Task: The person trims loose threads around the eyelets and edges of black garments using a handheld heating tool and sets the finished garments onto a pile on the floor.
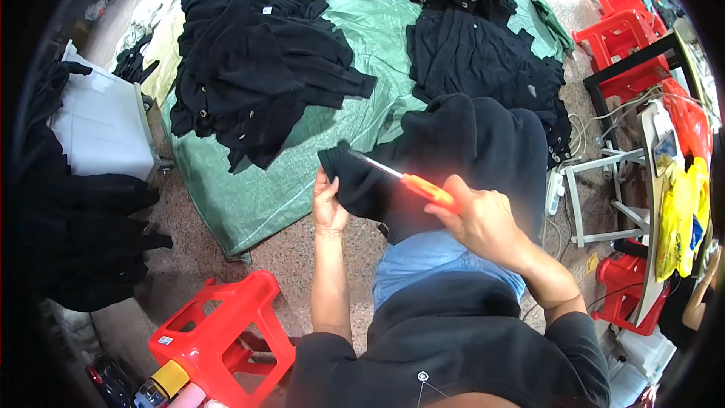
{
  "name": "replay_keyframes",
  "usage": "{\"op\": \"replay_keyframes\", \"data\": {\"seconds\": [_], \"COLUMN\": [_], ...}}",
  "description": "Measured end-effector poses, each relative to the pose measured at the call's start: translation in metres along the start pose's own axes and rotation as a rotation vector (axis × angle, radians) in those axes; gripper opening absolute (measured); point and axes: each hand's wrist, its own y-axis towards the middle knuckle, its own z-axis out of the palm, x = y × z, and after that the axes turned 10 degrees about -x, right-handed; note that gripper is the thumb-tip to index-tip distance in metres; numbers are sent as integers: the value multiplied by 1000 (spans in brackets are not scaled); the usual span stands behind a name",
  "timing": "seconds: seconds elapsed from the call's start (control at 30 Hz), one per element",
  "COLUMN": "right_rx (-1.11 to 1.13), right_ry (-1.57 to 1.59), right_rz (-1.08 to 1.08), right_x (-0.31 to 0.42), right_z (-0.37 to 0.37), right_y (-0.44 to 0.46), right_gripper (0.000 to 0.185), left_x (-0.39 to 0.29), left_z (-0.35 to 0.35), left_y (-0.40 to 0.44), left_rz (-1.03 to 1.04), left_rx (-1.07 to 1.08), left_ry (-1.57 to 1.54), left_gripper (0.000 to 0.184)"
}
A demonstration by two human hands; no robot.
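Note:
My right hand [487, 221] is closed around the orange handle of a screwdriver-like tool [427, 190] with a thin metal shaft. Its tip reaches the ribbed edge of a black garment [476, 143] spread over my lap. That edge, which looks like a cuff, is pinched in my left hand [328, 204], thumb on top. The fingers behind the cloth are partly hidden. What the tip touches on the dark cloth is too small to make out.
A green tarp [249, 200] covers the floor ahead, with piles of black garments [257, 68] on it. A red stool [226, 340] stands at my lower left, a white bin [102, 121] further left. Red stools [619, 38], cables and a yellow bag [680, 219] are at right.

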Motion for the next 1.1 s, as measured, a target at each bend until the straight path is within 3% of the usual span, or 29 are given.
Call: {"op": "replay_keyframes", "data": {"seconds": [0.1, 0.33, 0.5, 0.57, 0.63, 0.77, 0.87, 1.03, 1.1], "right_rx": [-35, 87, 51, 35, 27, 8, 79, 162, 128], "right_ry": [63, 22, 38, 37, 27, 21, 15, -42, -8], "right_rz": [-11, -42, -7, 8, 43, 56, 47, 48, 45], "right_x": [-2, 1, -4, -8, -11, -17, -17, -17, -18], "right_z": [-7, -4, -10, -14, -18, -16, -15, -15, -17], "right_y": [-9, -23, -29, -35, -40, -49, -50, -47, -51], "right_gripper": [36, 38, 37, 36, 34, 34, 35, 37, 37], "left_x": [-8, -3, 3, 20, 41, 26, 20, 15, 11], "left_z": [-12, -10, -28, -38, -41, -26, -23, -36, -18], "left_y": [3, 5, 9, 9, 0, -4, -2, 1, -1], "left_rz": [-72, -55, -165, -235, -260, -359, -239, -216, -206], "left_rx": [-193, -217, -242, -339, -426, -296, -292, -268, -406], "left_ry": [-31, 56, -9, 6, 321, 80, 146, 244, 159], "left_gripper": [31, 23, 43, 42, 37, 36, 33, 32, 34]}}
